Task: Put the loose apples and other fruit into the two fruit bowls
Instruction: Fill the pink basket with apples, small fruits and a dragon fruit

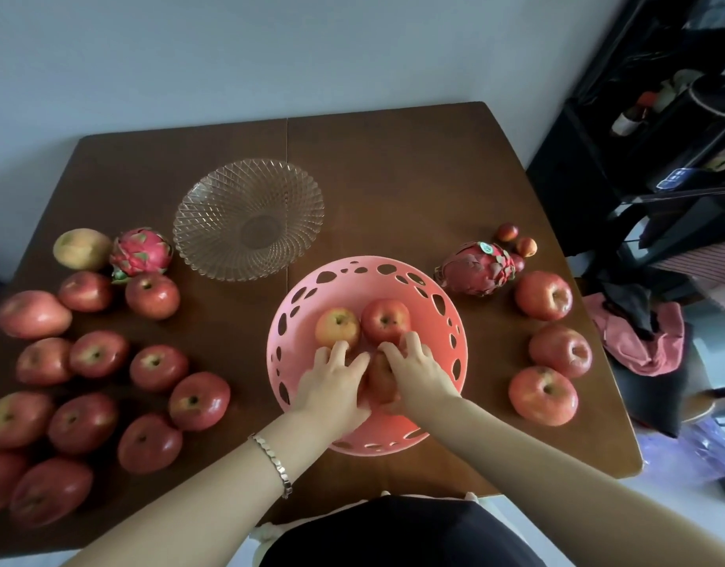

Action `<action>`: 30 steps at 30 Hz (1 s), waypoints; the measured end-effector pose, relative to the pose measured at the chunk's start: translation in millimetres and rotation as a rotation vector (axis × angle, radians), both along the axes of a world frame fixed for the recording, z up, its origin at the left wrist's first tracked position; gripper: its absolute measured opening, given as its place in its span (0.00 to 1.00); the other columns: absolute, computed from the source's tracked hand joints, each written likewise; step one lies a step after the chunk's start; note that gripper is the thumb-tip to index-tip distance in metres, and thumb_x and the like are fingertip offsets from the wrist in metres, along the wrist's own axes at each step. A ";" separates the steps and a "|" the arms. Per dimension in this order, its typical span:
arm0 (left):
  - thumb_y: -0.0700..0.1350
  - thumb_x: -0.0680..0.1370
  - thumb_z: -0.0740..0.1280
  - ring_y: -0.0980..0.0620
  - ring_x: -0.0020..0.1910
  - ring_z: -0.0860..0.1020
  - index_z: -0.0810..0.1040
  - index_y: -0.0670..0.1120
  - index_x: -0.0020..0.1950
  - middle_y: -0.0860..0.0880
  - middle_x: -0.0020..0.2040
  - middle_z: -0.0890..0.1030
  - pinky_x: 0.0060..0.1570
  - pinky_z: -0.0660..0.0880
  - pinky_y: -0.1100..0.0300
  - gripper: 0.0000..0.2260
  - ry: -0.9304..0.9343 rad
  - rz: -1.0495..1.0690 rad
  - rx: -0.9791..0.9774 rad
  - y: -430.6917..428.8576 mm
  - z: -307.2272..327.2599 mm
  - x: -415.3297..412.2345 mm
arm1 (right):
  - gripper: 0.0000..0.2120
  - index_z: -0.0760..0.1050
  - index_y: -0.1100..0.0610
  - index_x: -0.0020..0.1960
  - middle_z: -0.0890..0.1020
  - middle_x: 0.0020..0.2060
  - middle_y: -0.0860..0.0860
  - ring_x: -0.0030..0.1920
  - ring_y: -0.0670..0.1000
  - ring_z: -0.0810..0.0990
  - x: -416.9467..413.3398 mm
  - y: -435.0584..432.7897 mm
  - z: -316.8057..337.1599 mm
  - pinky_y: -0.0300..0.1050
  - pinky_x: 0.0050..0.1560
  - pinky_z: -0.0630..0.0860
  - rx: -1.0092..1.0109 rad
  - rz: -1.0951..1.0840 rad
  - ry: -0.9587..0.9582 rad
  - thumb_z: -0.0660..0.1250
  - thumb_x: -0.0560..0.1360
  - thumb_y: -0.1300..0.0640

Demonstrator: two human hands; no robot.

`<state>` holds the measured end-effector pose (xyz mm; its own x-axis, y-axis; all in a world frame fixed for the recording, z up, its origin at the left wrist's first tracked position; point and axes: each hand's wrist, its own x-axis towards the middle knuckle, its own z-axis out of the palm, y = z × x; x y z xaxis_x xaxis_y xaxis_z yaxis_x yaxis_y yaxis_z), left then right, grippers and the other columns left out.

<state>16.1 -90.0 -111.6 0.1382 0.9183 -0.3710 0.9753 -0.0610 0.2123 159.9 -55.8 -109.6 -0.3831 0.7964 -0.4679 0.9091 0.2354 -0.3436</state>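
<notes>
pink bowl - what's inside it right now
The pink bowl holds two apples in plain view and a third between both hands, mostly covered. Anything beneath them is hidden.

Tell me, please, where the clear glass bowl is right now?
In the head view, the clear glass bowl sits empty on the table's far middle, left of and behind the pink bowl, with a dragon fruit at its left.

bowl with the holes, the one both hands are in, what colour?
Pink bowl, best seen in the head view.
</notes>
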 end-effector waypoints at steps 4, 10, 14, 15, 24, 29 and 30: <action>0.61 0.73 0.62 0.41 0.67 0.57 0.48 0.65 0.72 0.48 0.73 0.53 0.55 0.71 0.47 0.33 0.066 -0.043 -0.041 -1.9 -6.9 8.0 | 0.30 0.63 0.50 0.67 0.73 0.59 0.52 0.59 0.55 0.72 25.1 5.2 37.1 0.50 0.54 0.72 0.054 -0.061 0.126 0.69 0.69 0.49; 0.61 0.76 0.58 0.42 0.66 0.58 0.45 0.66 0.72 0.48 0.71 0.60 0.56 0.69 0.46 0.30 0.119 -0.033 -0.008 -1.2 -13.4 10.8 | 0.28 0.61 0.46 0.69 0.66 0.64 0.54 0.63 0.57 0.66 108.6 11.4 54.9 0.50 0.58 0.69 0.114 -0.256 -0.274 0.62 0.72 0.59; 0.56 0.77 0.58 0.42 0.66 0.58 0.44 0.66 0.72 0.49 0.71 0.60 0.58 0.66 0.46 0.29 0.126 -0.054 0.004 -0.9 -11.5 11.0 | 0.30 0.58 0.45 0.70 0.59 0.68 0.55 0.68 0.61 0.58 124.7 -7.5 22.9 0.52 0.60 0.68 -0.046 -0.075 -0.634 0.65 0.72 0.56; 0.55 0.77 0.58 0.42 0.66 0.59 0.45 0.66 0.72 0.49 0.71 0.61 0.58 0.66 0.46 0.29 0.133 -0.058 -0.001 -0.8 -9.6 11.4 | 0.29 0.59 0.45 0.70 0.59 0.68 0.55 0.68 0.62 0.57 125.2 -11.4 17.1 0.53 0.59 0.68 -0.011 -0.048 -0.658 0.65 0.72 0.57; 0.52 0.73 0.67 0.53 0.68 0.65 0.53 0.61 0.72 0.54 0.72 0.59 0.63 0.68 0.54 0.32 -0.495 -0.062 0.110 -2.0 46.5 22.5 | 0.30 0.68 0.42 0.58 0.70 0.52 0.50 0.49 0.53 0.77 115.6 -2.7 60.5 0.40 0.31 0.74 -0.043 -0.629 0.137 0.72 0.58 0.42; 0.58 0.66 0.73 0.69 0.63 0.55 0.46 0.65 0.70 0.58 0.73 0.53 0.57 0.59 0.70 0.43 -0.578 -0.122 0.232 -13.4 64.9 43.3 | 0.27 0.69 0.51 0.58 0.80 0.43 0.53 0.33 0.52 0.83 42.7 -3.4 95.2 0.45 0.29 0.80 -0.355 -0.752 0.631 0.68 0.62 0.42; 0.58 0.64 0.74 0.67 0.65 0.55 0.48 0.64 0.69 0.59 0.71 0.53 0.58 0.58 0.70 0.44 -0.580 -0.049 0.265 -13.8 64.1 42.4 | 0.29 0.68 0.55 0.61 0.81 0.44 0.56 0.36 0.53 0.83 28.2 -5.0 95.0 0.46 0.33 0.81 -0.429 -0.748 0.650 0.66 0.65 0.42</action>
